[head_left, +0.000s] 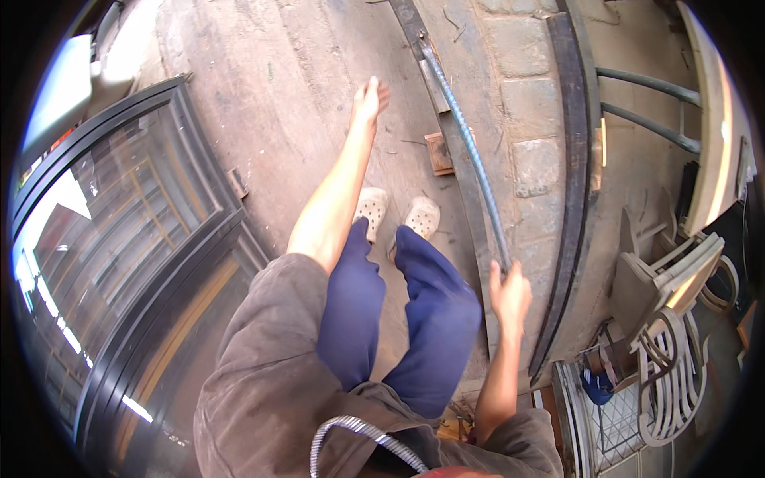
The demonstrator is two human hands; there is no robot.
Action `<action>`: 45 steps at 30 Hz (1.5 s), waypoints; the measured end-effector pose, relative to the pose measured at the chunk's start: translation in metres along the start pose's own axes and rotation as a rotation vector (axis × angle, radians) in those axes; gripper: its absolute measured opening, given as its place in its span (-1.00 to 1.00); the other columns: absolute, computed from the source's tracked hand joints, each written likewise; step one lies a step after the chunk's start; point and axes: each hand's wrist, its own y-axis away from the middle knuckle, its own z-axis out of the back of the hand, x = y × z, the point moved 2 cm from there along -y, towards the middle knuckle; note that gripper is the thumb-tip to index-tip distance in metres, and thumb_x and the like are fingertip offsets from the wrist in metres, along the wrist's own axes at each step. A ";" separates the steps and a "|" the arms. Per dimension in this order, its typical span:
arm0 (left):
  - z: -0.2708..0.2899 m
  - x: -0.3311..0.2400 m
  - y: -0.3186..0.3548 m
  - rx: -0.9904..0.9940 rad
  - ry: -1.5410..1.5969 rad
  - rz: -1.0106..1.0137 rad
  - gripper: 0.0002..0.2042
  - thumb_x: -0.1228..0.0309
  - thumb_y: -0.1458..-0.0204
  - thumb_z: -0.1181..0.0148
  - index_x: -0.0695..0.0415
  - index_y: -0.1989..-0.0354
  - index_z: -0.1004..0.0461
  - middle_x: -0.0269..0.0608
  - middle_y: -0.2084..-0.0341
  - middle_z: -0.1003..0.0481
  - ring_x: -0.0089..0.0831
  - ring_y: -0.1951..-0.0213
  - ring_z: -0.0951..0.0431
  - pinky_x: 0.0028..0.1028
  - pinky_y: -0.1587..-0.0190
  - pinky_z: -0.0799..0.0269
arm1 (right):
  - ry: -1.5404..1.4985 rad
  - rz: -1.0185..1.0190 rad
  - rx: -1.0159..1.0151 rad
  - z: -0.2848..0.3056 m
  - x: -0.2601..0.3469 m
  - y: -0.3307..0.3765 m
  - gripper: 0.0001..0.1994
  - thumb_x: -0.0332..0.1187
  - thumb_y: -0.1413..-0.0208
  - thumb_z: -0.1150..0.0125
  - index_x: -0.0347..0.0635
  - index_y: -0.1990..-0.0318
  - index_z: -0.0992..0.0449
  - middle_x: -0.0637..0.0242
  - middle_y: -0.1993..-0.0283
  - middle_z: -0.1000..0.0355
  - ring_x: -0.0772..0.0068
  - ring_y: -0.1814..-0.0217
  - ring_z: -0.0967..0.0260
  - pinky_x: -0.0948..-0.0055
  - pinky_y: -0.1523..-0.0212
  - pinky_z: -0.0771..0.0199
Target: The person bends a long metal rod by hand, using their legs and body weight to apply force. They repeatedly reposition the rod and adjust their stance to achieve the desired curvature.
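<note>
My right hand (511, 296) is closed round the near end of a long ribbed steel bar (468, 143). From there the bar slants away and to the left, its far end by a dark metal beam (472, 211) along the floor. My left hand (370, 101) hangs over the floor to the left of the bar, slightly blurred. Its fingers look loosely apart, and nothing shows in them. A small reddish-brown wooden block (439, 154) sits against the beam's left side.
Dark-framed glazed panels (131, 231) stand at my left. Stone paving (535, 167) and a second dark beam (575, 159) run along on the right. Beyond are curved metal tubes (649, 88) and stacked chairs (673, 366). My pale clogs (421, 217) are on the floor.
</note>
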 end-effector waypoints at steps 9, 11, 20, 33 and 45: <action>-0.083 0.028 -0.170 0.211 0.427 -0.022 -0.54 0.15 -0.29 0.16 0.31 -0.13 -0.29 0.03 -0.10 -0.34 -0.12 -0.13 -0.33 -0.13 -0.24 -0.19 | 0.091 -0.061 -0.280 -0.017 0.017 -0.006 -0.62 -0.10 -0.03 -0.26 -0.29 0.39 -0.36 -0.02 0.68 -0.30 -0.16 0.60 -0.32 0.06 0.55 -0.23; -0.088 0.038 -0.169 0.227 0.515 -0.008 -0.58 0.19 -0.26 0.04 0.26 -0.13 -0.30 -0.02 -0.12 -0.34 -0.13 -0.12 -0.33 -0.10 -0.24 -0.17 | 0.157 -0.066 -0.352 -0.021 0.016 -0.007 -0.61 -0.06 -0.01 -0.27 -0.26 0.40 -0.36 -0.01 0.68 -0.30 -0.15 0.61 -0.31 0.08 0.56 -0.22; -0.083 0.053 -0.176 0.232 0.628 -0.080 -0.69 0.31 -0.21 -0.05 0.27 0.00 -0.38 -0.06 0.01 -0.42 -0.22 -0.04 -0.40 -0.17 -0.16 -0.26 | 0.258 -0.060 -0.523 -0.030 0.021 -0.006 -0.61 -0.05 -0.03 -0.25 -0.24 0.37 -0.36 -0.02 0.63 -0.34 -0.19 0.54 -0.36 0.04 0.52 -0.25; -0.097 0.054 -0.190 0.245 0.564 -0.062 -0.68 0.23 -0.17 -0.07 0.18 0.03 -0.48 -0.28 0.24 -0.54 -0.42 0.22 -0.50 -0.31 0.12 -0.36 | 0.271 -0.159 -0.583 -0.032 0.030 0.001 -0.55 0.03 -0.04 -0.22 -0.26 0.43 -0.37 -0.06 0.60 -0.39 -0.23 0.46 -0.38 -0.01 0.41 -0.33; -0.094 0.053 -0.189 0.318 0.563 -0.066 -0.64 0.17 -0.17 -0.08 0.14 -0.03 -0.44 -0.32 0.21 -0.52 -0.43 0.24 -0.45 -0.32 0.12 -0.35 | 0.251 -0.175 -0.572 -0.033 0.032 -0.001 -0.54 0.04 -0.05 -0.20 -0.26 0.42 -0.36 -0.08 0.58 -0.39 -0.25 0.42 -0.38 0.02 0.39 -0.33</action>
